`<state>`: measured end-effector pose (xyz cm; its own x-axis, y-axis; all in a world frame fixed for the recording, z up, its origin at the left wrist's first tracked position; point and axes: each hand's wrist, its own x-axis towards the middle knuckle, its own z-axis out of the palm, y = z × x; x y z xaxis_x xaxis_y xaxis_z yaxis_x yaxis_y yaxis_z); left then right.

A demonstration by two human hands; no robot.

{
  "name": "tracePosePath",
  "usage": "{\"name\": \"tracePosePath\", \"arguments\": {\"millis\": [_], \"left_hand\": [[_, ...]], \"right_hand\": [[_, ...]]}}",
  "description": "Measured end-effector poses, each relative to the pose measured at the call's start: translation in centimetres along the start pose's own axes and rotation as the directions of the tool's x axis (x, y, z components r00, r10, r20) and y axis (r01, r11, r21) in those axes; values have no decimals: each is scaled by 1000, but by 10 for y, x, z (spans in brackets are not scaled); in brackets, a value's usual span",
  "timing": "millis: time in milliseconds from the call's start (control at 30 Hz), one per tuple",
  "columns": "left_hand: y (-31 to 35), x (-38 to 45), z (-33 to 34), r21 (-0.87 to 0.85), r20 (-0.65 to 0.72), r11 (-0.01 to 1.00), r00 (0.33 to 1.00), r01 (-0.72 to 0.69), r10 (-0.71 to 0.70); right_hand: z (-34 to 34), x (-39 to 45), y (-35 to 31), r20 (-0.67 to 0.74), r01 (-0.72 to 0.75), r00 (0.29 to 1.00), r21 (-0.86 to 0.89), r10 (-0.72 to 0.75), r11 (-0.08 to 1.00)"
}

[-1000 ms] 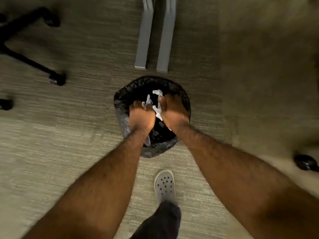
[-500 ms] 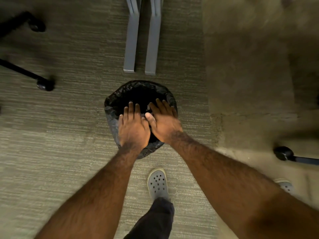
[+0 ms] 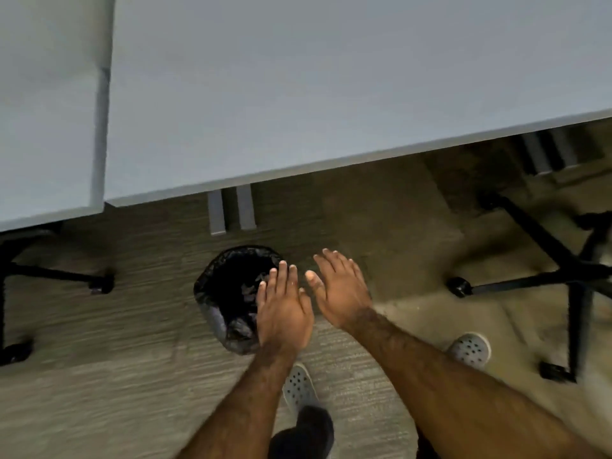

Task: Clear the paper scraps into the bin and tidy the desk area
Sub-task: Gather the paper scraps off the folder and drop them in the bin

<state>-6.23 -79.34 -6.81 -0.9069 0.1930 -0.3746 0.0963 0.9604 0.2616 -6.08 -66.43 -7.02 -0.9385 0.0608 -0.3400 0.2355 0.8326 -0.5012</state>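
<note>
A small bin (image 3: pixel 212 299) lined with a black bag stands on the carpet below the desk's front edge. Its inside is dark and I cannot make out any paper in it. My left hand (image 3: pixel 284 309) hovers flat over the bin's right rim, fingers spread and empty. My right hand (image 3: pixel 337 286) is just to the right of the bin, above the carpet, also flat, open and empty. The grey desk top (image 3: pixel 331 87) fills the upper part of the view and no scraps show on it.
A second desk top (image 3: pixel 46 104) adjoins on the left. Grey desk legs (image 3: pixel 231 210) stand just behind the bin. A black chair base (image 3: pixel 563 276) with castors is at the right, another chair base (image 3: pixel 49 276) at the left. My feet in grey clogs (image 3: pixel 298 385) are near the bin.
One second ago both hands held white paper scraps inside the bin. The scraps were let go, the hands opened and rose, and the view lifted to take in the desk.
</note>
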Motion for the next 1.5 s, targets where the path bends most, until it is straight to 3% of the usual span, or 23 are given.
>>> {"name": "tracePosePath", "arguments": {"millis": [233, 400, 567, 800, 1000, 1100, 1233, 1367, 1500], "left_hand": [[124, -26, -50, 24, 10, 967, 967, -254, 254], [227, -34, -63, 14, 41, 909, 909, -416, 415], [334, -36, -61, 9, 78, 831, 828, -557, 555], [484, -24, -30, 57, 133, 686, 686, -725, 715], [601, -3, 17, 89, 200, 611, 615, -786, 763], [647, 8, 46, 78, 252, 600, 598, -797, 761], [693, 33, 89, 85, 323, 570, 564, -817, 761], [725, 68, 133, 159, 435, 451, 472, -878, 767], [749, 91, 167, 188, 479, 336, 384, -923, 789]], "right_hand": [[-108, -71, 51, -103, -165, 980, 53, 169, 985], [-181, -114, 111, -236, -280, 915, 208, 326, 937], [-254, -149, 187, -373, -353, 808, 315, 457, 881], [-336, -175, 314, -497, -435, 604, 448, 622, 781], [-375, -181, 437, -524, -509, 452, 513, 722, 691], [-374, -185, 496, -458, -618, 383, 518, 802, 591], [-362, -185, 562, -270, -791, 353, 424, 896, 440], [-363, -175, 609, -267, -849, 435, 197, 860, 490], [-366, -172, 653, -326, -846, 454, 136, 830, 516]]}}
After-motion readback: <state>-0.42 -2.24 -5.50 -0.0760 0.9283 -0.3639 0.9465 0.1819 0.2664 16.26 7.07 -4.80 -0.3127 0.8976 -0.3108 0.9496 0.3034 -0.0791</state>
